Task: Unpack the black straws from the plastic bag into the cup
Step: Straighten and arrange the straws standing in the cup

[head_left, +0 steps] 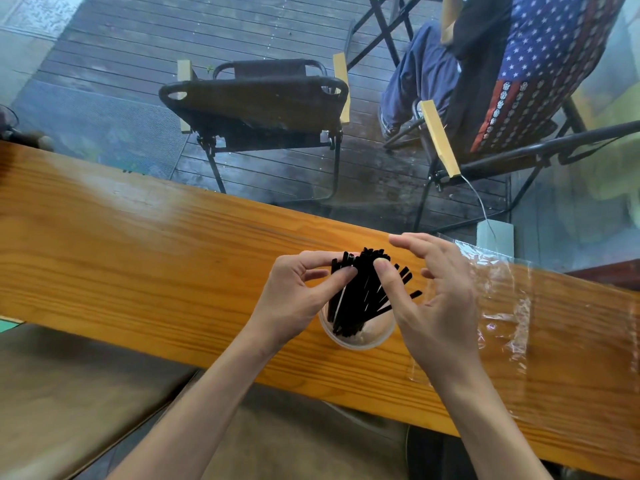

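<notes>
- Biggest thing up front is the long wooden counter [145, 258], a glossy orange plank running across the whole shot, with everything for the job sitting on its right half.
- Behind it on the wet dark decking there's an empty black folding chair [256, 102] with pale wooden armrests, plus a second chair [540, 98] on the right with a star-print cover and somebody's leg in blue trousers [419, 74] resting in it.
- The clear plastic bag [502, 306] lies flat and crinkly on the counter just right of the cup, looks emptied out, can't spot any straws left in it.
- Right hand [436, 299] hovers over the right side of the bundle, fingers spread and loosely bent, thumb tip pressing on the straw tops. Not really gripping anything as far as I can see.
- Left hand [298, 296] is on the left side of the bundle, thumb and forefinger pinching a few of the straw tops.
- The black straws [360, 289] are all standing in the cup, leaning and fanned out to the right, tops sticking well above the rim.
- The cup [356, 332] itself is a clear-ish plastic one, upright near the counter's front edge, between the two wrists, holding just the straws.
</notes>
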